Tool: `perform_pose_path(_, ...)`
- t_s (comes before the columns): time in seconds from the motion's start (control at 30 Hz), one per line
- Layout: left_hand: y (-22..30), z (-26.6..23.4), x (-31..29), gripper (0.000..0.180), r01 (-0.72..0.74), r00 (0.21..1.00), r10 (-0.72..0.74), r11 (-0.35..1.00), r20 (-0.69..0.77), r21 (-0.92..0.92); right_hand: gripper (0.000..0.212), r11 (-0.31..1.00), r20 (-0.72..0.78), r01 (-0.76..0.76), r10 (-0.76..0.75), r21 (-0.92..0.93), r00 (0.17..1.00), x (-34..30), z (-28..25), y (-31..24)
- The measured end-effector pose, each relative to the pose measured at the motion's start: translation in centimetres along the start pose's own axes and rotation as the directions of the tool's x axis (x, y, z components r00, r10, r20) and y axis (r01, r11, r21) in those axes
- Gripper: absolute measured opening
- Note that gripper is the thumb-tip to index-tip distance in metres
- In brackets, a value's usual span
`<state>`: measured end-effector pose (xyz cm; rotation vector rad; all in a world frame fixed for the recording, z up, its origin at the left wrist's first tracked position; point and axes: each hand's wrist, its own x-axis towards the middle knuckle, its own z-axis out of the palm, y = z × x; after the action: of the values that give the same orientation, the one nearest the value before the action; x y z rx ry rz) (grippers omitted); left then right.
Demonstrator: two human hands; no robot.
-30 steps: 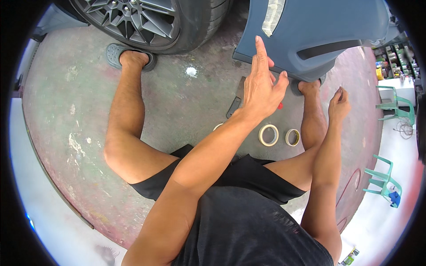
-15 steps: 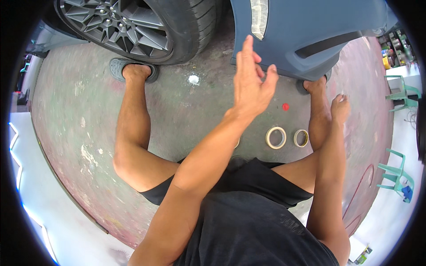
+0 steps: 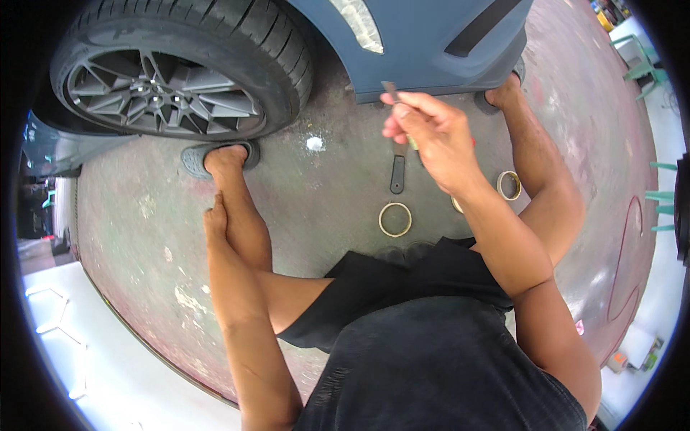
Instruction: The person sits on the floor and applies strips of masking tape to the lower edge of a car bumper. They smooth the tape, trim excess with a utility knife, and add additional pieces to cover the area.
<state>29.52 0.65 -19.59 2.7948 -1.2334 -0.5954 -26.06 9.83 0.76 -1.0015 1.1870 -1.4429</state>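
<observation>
My right hand (image 3: 438, 140) is raised over the floor before a blue car bumper (image 3: 424, 43). Its fingers pinch a thin tool with a flat dark tip (image 3: 390, 90); a yellowish part shows below the fingers, and its exact kind is unclear. On the bumper, a pale strip that looks like masking tape (image 3: 363, 29) covers a narrow curved area. My left hand (image 3: 215, 215) lies against my left shin, its visible fingers stretched out, holding nothing I can see.
Masking tape rolls (image 3: 395, 219) lie on the floor, one mostly behind my right forearm. Near them is a flat black piece with a hole (image 3: 397, 176). A car wheel (image 3: 165, 93) stands at the upper left. White powder (image 3: 315, 144) marks the floor.
My left hand has gone from near the bumper to my left shin. My right hand has moved from beside my right leg to before the bumper, the thin tool now visible. The view has shifted.
</observation>
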Motion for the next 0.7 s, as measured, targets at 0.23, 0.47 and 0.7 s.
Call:
perform_pose_path(0.23, 7.2, -0.6, -5.8, 0.119, -0.154, 0.976, 0.149, 0.988, 0.157, 0.022, 0.032, 0.976, -0.002, -0.071, 0.073, 0.205, 0.997, 1.8, 1.3, -1.4)
perform_pose_path(0.47, 7.1, -0.4, -6.4, 0.119, -0.127, 0.985, 0.120, 0.991, 0.126, 0.052, 0.027, 0.884, 0.060, -0.244, 0.240, 0.398, 0.969, 2.3, 2.1, -1.7)
perform_pose_path(0.7, 7.5, -0.9, -7.3, 0.118, -0.144, 0.980, 0.140, 0.989, 0.138, 0.022, 0.022, 0.744, 0.037, -0.227, 0.263, 0.629, 0.964, 3.5, 2.6, -1.2)
